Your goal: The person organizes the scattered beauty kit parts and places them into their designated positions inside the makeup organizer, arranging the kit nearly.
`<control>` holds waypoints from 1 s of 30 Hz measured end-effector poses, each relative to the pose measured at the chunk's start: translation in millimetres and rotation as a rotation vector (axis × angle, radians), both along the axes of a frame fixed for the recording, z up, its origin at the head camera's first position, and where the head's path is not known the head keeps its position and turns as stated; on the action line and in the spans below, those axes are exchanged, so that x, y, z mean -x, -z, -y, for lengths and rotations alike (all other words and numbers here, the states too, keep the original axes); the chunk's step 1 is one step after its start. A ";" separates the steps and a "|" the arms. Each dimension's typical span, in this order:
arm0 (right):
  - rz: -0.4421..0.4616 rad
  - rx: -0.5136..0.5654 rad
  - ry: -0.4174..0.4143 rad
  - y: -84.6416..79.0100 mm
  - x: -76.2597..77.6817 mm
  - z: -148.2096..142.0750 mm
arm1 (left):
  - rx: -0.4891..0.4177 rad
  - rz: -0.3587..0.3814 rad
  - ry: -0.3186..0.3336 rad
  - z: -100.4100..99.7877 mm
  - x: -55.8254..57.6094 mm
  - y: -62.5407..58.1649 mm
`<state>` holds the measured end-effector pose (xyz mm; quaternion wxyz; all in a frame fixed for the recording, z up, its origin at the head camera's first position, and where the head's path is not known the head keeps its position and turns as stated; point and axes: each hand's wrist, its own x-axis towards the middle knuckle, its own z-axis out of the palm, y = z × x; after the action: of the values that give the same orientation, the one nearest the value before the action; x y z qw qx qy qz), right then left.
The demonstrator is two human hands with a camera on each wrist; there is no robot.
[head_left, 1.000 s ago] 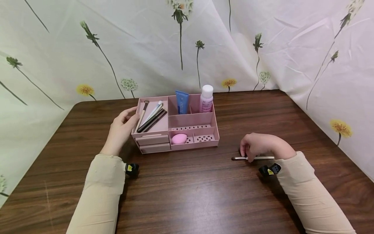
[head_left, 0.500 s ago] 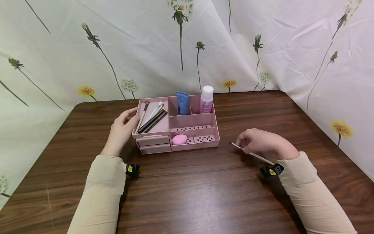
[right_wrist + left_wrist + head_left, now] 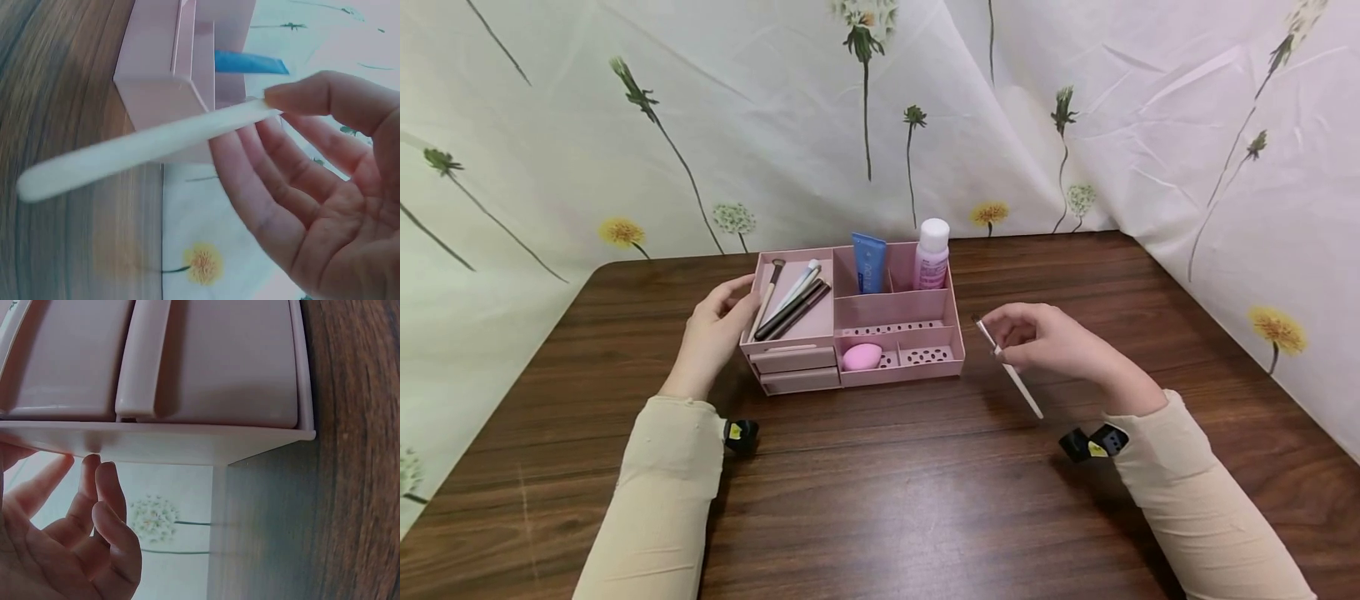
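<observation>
My right hand (image 3: 1051, 337) pinches a slim makeup brush (image 3: 1021, 388) with a pale handle and small dark bristles, right of the organizer. The brush slants, bristles toward the organizer and handle end toward me. In the right wrist view its handle (image 3: 125, 152) lies between thumb and fingertips. My left hand (image 3: 713, 333) touches the left side of the pink organizer (image 3: 891, 310); in the left wrist view its fingers (image 3: 87, 487) are relaxed, fingertips at the side wall. The organizer's upper left tray holds several brushes (image 3: 770, 292) and dark pens (image 3: 793, 310).
A blue tube (image 3: 869, 265) and a white-capped pink bottle (image 3: 932, 254) stand in the organizer's back compartments. A pink makeup sponge (image 3: 862, 357) lies in a front one. Two drawers (image 3: 797, 382) are at its lower left. A flowered cloth (image 3: 760, 125) hangs behind the wooden table (image 3: 880, 500).
My right hand has lifted the makeup brush off the table and moved left and away from me, toward the organizer. The brush has swung from level to a steep slant. My left hand stays put.
</observation>
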<state>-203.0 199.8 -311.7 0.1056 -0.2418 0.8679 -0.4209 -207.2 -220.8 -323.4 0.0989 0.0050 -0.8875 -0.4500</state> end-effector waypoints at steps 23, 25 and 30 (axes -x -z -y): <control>0.094 0.333 0.022 -5.9 0.3 42.8 | 0.004 -0.014 -0.009 -0.3 0.0 1.8; 0.101 0.344 0.017 -7.4 0.4 47.4 | 0.005 -0.015 -0.008 -0.1 0.1 2.2; 0.124 0.377 0.005 -11.1 -0.2 60.3 | 0.012 -0.016 -0.010 0.7 -0.1 2.1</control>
<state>-202.9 139.5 -300.6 0.1108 -0.2287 0.7660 -0.5904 -207.1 -221.5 -325.5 0.1081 0.0052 -0.8893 -0.4443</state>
